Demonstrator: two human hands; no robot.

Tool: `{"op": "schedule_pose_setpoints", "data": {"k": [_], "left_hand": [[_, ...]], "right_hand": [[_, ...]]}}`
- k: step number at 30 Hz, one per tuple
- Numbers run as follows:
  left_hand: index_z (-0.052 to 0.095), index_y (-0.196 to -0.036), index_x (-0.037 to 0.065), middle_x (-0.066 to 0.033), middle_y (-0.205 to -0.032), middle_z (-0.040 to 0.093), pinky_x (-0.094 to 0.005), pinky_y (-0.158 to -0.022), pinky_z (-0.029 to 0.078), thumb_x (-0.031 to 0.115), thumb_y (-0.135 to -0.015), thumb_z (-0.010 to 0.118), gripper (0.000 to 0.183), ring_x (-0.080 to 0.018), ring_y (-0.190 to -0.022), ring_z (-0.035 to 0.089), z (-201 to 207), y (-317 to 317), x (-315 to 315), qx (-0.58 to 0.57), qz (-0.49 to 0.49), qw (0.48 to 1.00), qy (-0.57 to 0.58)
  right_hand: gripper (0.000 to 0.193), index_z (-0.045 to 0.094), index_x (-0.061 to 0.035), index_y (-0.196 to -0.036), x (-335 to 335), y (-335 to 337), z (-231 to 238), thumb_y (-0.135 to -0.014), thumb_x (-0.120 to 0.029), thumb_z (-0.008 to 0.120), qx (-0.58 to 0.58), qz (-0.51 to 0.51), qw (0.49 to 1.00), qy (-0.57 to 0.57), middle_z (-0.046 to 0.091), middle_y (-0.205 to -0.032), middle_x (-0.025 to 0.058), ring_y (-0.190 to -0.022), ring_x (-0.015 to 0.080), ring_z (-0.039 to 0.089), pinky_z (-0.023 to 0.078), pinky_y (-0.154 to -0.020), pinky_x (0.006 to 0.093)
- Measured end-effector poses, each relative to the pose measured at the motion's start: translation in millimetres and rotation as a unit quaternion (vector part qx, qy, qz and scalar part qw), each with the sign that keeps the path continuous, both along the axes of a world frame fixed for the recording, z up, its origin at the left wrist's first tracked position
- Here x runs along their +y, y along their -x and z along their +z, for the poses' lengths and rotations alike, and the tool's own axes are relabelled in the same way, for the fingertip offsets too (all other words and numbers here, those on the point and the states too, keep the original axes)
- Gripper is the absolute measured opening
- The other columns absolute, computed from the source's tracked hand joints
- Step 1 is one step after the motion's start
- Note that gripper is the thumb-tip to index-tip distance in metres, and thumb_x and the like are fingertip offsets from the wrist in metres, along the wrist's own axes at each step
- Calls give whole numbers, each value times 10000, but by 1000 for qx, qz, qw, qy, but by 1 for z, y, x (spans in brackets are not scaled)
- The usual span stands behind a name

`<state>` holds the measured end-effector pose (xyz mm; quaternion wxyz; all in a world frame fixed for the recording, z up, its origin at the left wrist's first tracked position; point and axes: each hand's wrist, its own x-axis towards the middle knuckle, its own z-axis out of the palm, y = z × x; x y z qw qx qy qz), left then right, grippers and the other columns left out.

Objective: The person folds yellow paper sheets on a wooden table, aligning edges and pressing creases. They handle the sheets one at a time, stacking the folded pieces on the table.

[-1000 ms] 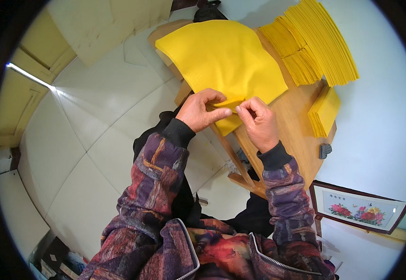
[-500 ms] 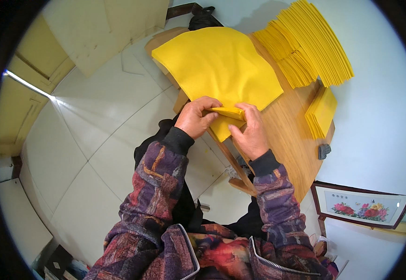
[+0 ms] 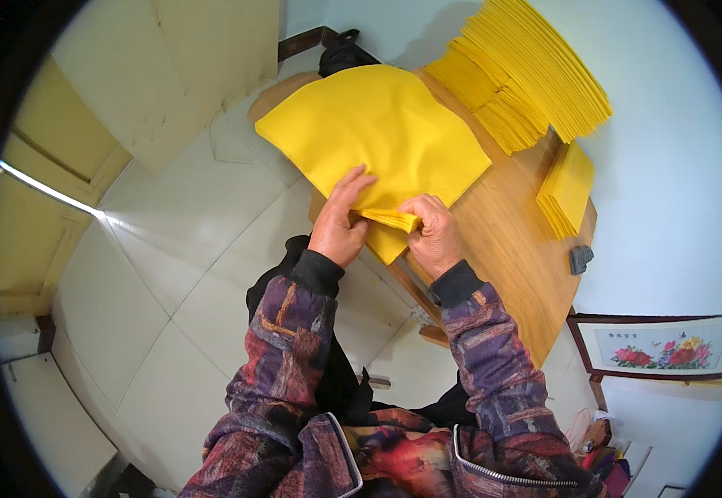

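A large yellow felt-like sheet [image 3: 378,124] lies over the near left part of a wooden table, its near end gathered into a narrow pleated fold [image 3: 390,218]. My right hand [image 3: 436,236] is closed on the right end of this fold, fingers curled round it. Beside the fold's left end is my left hand [image 3: 340,224], its fingers stretched out over the sheet and its thumb by the fold. A corner of the yellow material hangs below the fold, past the table edge.
Tall stacks of yellow folded sheets [image 3: 535,70] stand at the table's far right. A smaller yellow pile [image 3: 567,191] and a small dark object [image 3: 580,259] are nearer on the wooden table [image 3: 514,274]. A framed flower picture [image 3: 660,346] is at the right, a black bag [image 3: 346,54] behind.
My left hand has loosened from the fold and its fingers have straightened over the sheet. My right hand has closed round the fold's right end. The view has shifted slightly.
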<state>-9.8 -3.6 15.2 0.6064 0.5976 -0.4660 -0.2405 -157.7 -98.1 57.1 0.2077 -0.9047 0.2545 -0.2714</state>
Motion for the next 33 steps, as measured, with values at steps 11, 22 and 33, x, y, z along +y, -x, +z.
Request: {"op": "schedule_pose_setpoints", "data": {"k": [11, 22, 33], "left_hand": [[257, -1461, 61, -178, -1516, 238, -365, -1143, 202, -66, -719, 601, 828, -310, -1414, 225, -19, 11, -13, 8, 98, 994, 39], [285, -1447, 39, -161, -1518, 225, -377, -1150, 166, -27, -714, 524, 774, -287, -1410, 221, -49, -10, -19, -2, 82, 996, 29], [567, -1218, 86, -189, -1405, 417, -442, -1041, 371, 121, -717, 753, 535, -396, -1271, 415, 38, 132, 30, -377, -48, 924, -43]], "right_hand": [[250, 545, -50, -801, 14, 119, 15, -642, 141, 513, -1, -86, 996, 20, 602, -791, 103, -815, 327, 584, 462, -683, 397], [251, 560, -26, -831, 94, 304, 4, -638, 136, 577, -10, -227, 972, -59, 658, -999, 127, -969, 341, 602, 483, -818, 381], [276, 559, -46, -846, 104, 356, -2, -628, 117, 603, 11, -242, 970, -36, 612, -1151, 101, -1137, 318, 543, 449, -923, 379]]}}
